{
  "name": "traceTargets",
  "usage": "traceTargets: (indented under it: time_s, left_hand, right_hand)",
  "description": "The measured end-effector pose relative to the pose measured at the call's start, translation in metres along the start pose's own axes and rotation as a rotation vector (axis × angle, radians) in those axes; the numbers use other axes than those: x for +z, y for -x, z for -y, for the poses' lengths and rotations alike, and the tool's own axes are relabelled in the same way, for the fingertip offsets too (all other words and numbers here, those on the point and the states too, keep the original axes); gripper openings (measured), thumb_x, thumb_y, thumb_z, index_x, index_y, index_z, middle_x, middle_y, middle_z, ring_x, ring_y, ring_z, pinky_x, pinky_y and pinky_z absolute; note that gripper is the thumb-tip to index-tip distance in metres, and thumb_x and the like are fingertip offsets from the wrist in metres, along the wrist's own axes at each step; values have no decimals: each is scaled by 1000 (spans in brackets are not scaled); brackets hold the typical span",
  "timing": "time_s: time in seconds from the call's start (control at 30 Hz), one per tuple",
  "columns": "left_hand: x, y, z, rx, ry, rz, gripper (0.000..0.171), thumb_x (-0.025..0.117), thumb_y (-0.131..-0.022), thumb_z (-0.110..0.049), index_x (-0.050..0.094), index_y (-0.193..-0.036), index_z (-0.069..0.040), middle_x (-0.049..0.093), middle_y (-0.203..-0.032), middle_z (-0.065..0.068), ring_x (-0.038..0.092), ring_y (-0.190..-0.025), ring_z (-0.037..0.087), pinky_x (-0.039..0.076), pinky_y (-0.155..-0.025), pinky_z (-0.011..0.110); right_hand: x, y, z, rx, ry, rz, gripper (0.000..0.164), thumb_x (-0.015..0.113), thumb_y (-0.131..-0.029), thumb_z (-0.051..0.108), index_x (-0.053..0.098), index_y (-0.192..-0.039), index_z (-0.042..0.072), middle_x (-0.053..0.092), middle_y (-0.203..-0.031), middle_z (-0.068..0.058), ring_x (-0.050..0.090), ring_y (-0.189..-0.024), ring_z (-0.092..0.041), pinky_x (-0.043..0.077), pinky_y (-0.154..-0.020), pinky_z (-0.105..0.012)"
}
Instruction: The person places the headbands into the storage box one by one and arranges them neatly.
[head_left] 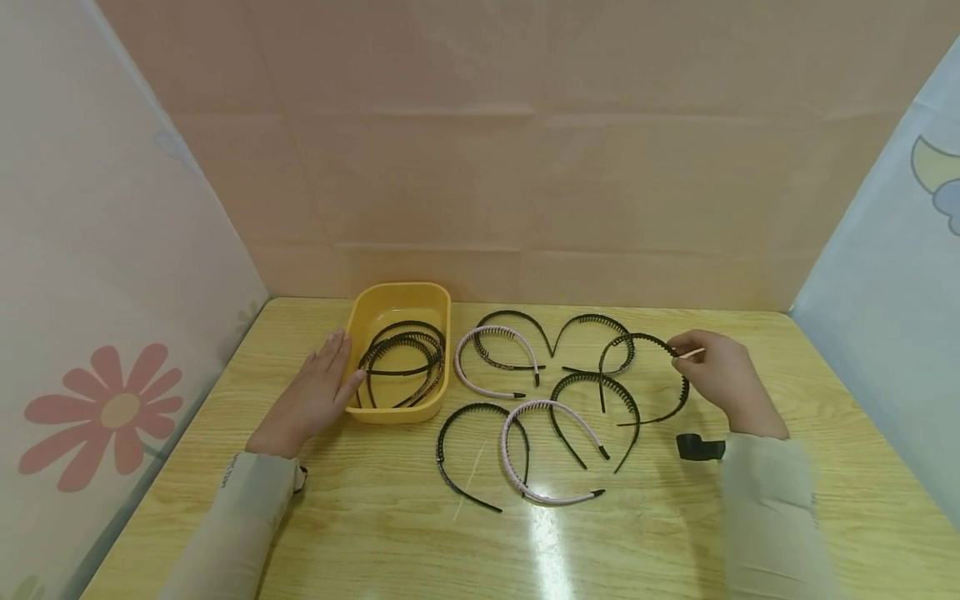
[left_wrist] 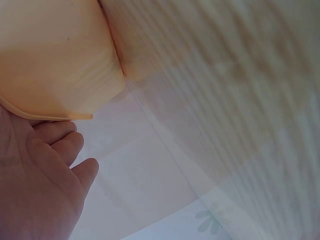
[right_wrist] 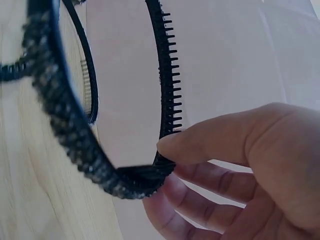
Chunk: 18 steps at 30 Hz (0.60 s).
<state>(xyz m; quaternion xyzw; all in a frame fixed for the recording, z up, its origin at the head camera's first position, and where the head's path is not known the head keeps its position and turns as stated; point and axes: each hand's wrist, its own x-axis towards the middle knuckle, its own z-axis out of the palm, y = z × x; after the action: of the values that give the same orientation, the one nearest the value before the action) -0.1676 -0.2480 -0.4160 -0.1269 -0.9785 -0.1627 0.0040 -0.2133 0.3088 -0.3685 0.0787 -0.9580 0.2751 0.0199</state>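
Observation:
My right hand (head_left: 723,375) pinches a black toothed headband (head_left: 637,336) between thumb and fingers, at the right of the other headbands. Seen from the right wrist, this headband (right_wrist: 75,135) has a rough, beaded outer face and a row of comb teeth inside. My left hand (head_left: 315,392) rests against the left side of a yellow plastic basket (head_left: 397,289), its thumb over the rim. The left wrist view shows its fingers (left_wrist: 67,147) loosely bent below the basket's rim (left_wrist: 55,118). Several dark headbands (head_left: 405,340) lie inside the basket.
Two pink headbands (head_left: 551,500) (head_left: 491,332) and several black ones, among them a toothed headband (head_left: 592,379), are spread on the wooden table (head_left: 375,517). A pink wall covering (head_left: 525,167) stands behind, with patterned side panels (head_left: 67,250) left and right.

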Motion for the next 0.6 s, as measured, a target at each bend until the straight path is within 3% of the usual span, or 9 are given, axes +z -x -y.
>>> traceTargets:
  time_s: [0.27, 0.6]
  left_hand:
    - [0, 0, 0, 5, 5, 2, 75, 30, -111, -45, 12, -157, 12, 6, -166, 28, 5, -153, 43, 11, -120, 63]
    - [-2, 2, -3, 2, 14, 6, 75, 30, -111, -45, 12, -157, 12, 5, -166, 28, 5, -153, 43, 10, -121, 62]
  right_hand:
    - [8, -6, 16, 0, -52, 0, 34, 62, -99, 9, 61, -129, -7, 65, -120, -29, 66, -104, -46, 56, -78, -56]
    - [21, -15, 34, 2, -134, -71, 32, 63, -98, 7, 64, -127, -5, 66, -118, -27, 67, -103, -44, 56, -79, -56]
